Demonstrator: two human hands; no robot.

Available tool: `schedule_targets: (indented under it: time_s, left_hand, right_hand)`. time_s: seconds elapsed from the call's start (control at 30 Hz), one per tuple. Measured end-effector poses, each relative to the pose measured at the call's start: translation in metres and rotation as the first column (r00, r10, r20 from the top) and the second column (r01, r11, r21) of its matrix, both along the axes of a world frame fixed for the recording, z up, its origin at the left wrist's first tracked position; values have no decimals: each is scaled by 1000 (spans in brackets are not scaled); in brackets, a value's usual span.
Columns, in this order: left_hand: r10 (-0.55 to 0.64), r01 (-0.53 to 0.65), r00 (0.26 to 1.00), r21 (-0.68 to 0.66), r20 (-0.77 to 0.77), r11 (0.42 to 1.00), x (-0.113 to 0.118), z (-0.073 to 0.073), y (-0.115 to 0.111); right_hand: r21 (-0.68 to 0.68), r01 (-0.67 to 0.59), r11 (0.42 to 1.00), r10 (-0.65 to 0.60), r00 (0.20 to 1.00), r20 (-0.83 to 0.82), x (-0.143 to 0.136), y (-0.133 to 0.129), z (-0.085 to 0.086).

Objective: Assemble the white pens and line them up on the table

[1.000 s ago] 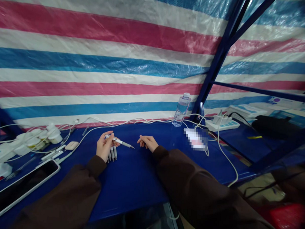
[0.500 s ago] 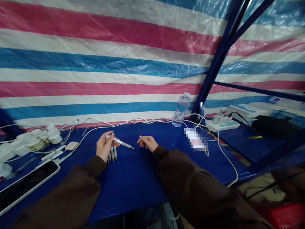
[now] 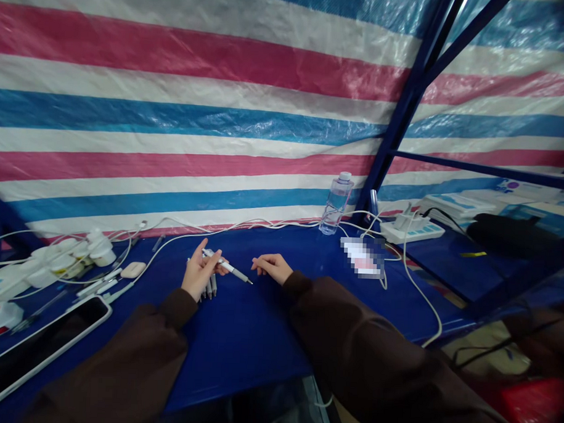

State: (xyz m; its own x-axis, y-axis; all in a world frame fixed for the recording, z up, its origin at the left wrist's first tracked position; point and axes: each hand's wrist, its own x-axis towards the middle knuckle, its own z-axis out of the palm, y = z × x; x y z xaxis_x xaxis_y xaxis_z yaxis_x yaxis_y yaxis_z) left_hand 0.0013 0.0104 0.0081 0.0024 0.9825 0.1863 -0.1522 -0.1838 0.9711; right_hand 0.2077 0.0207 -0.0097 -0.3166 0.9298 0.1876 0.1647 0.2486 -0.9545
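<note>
My left hand (image 3: 200, 274) grips a white pen (image 3: 236, 271) with a grey grip section, its tip aimed right and slightly down. The index finger is lifted off the barrel. Several similar grey-and-white pens (image 3: 211, 288) lie side by side on the blue tabletop (image 3: 245, 333), partly hidden under that hand. Just right of the pen tip, my right hand (image 3: 273, 268) rests close to the table with fingers curled together. Nothing shows between them.
A clear water bottle (image 3: 336, 204) stands at the back, beside white cables. Left are a power strip (image 3: 11, 282), an earbud case (image 3: 133, 270) and a tablet-like device (image 3: 46, 351). Another power strip (image 3: 413, 228) sits at right near a blue metal post (image 3: 398, 123).
The pen in my left hand has shifted slightly right and tilts more downward, and the index finger has lifted. My right hand has barely moved.
</note>
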Motion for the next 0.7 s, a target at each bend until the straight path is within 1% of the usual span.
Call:
schedule_targets:
  time_s: [0.13, 0.23, 0.47, 0.6, 0.67, 0.7]
  left_hand:
    - [-32, 32, 999, -12, -26, 999, 1, 0, -1]
    - [-89, 88, 995, -16, -50, 996, 1, -1, 0]
    - [-190, 188, 976, -29, -103, 982, 0, -1, -2]
    - [-234, 231, 962, -38, -140, 972, 1, -3, -2]
    - [-213, 213, 963, -21, -166, 977, 1, -4, -1]
    - [-175, 179, 967, 2, -187, 984, 1, -6, 0]
  right_hand:
    - [21, -17, 1000, 15, 996, 89, -3, -7, 4]
    - [27, -37, 999, 32, 987, 155, -6, -13, 5]
    - [67, -100, 993, 76, 954, 289, -9, -19, 3]
    - [159, -102, 982, 22, 897, 441, -8, -23, 3]
    - [213, -98, 972, -22, 866, 499, -9, -26, 4]
    - [236, -92, 968, -47, 850, 524, -9, -27, 5]
